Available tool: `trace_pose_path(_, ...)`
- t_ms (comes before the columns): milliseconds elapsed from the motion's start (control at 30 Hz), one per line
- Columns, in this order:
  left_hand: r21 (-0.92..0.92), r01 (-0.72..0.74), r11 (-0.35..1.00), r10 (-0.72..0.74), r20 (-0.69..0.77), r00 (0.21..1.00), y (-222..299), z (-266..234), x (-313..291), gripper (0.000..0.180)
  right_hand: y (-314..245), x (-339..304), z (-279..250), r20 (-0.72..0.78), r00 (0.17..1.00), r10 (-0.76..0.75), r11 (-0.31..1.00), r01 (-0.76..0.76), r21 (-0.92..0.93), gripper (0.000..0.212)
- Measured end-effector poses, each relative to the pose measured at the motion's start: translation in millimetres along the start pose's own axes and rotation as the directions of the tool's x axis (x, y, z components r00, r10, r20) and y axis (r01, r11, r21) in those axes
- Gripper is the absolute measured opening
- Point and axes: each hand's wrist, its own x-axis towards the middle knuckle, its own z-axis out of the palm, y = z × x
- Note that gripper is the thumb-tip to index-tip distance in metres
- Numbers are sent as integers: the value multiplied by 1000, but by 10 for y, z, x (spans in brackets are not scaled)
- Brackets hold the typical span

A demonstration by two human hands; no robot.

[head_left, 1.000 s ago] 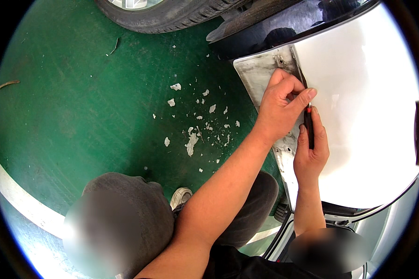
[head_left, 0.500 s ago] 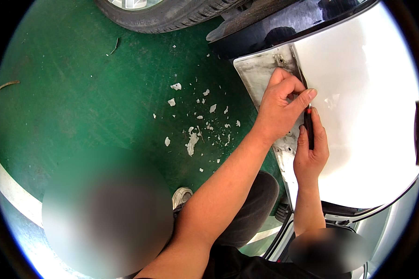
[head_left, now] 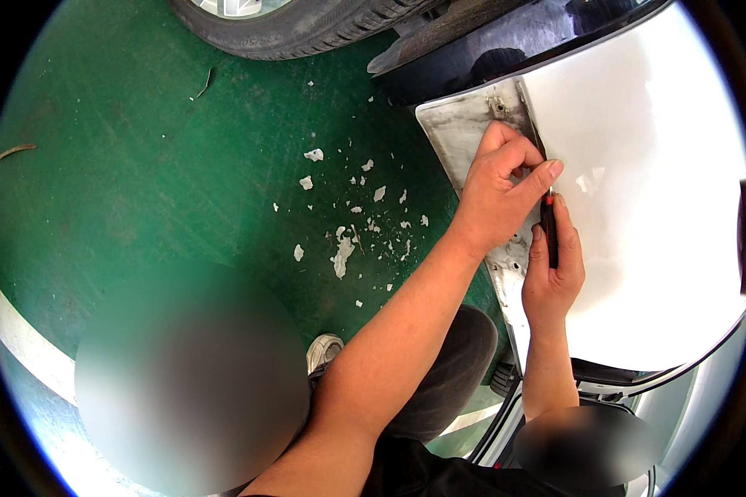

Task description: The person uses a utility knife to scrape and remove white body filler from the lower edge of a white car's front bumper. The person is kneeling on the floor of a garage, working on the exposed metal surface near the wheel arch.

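My right hand [head_left: 554, 277] is closed around the black handle of a slim, screwdriver-like tool [head_left: 549, 228] with a red collar. The tool points away from me along the edge of a white car body panel [head_left: 638, 190]; its tip is hidden by my left hand. Just beyond the collar, my left hand [head_left: 506, 178] is closed, fingers curled at the dark edge strip [head_left: 532, 116] and thumb lying over the panel's border. What those fingers pinch is hidden. Left of the strip runs a dirty, smudged pale sill area [head_left: 464, 124] with small holes.
Pale flakes [head_left: 341, 255] lie scattered on the green floor [head_left: 182, 174] left of the car. A car tyre [head_left: 290, 33] stands at the far side, beside a glossy black trim piece [head_left: 439, 70]. My bent knee [head_left: 452, 373] and a shoe [head_left: 323, 351] are below my left forearm.
Almost nothing differs. My hands and the tool hold nearly the same place at the panel edge, with at most a tiny shift.
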Motion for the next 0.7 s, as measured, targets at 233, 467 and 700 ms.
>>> trace_pose_path(233,8,-9,1000,9,-1,1000,1,-32,-26,20,19,-90,-28,27,999,31,999,-30,-21,52)
trace_pose_path(467,-174,51,983,-60,-49,997,-4,-77,16,19,13,-66,-87,31,998,45,996,-48,78,51)
trace_pose_path(700,-78,-81,994,50,-337,940,172,46,210,10,186,-244,-320,59,997,44,990,-52,128,50)
